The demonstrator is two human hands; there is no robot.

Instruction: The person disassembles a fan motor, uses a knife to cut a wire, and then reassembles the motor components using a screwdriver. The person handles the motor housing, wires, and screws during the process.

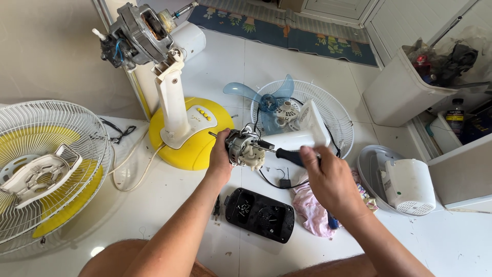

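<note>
White floor tiles lie below: left hand clamps the small fan motor; right hand grips the screwdriver, shaft lying level, tip pointing left into it.

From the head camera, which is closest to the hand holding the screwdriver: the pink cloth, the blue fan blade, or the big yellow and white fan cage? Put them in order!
Measured from the right hand, nearest first:
1. Pink cloth, on the floor just below the hand.
2. Blue fan blade, farther up the floor, lying in a white grille.
3. Yellow and white fan cage, far off at the left edge.
</note>
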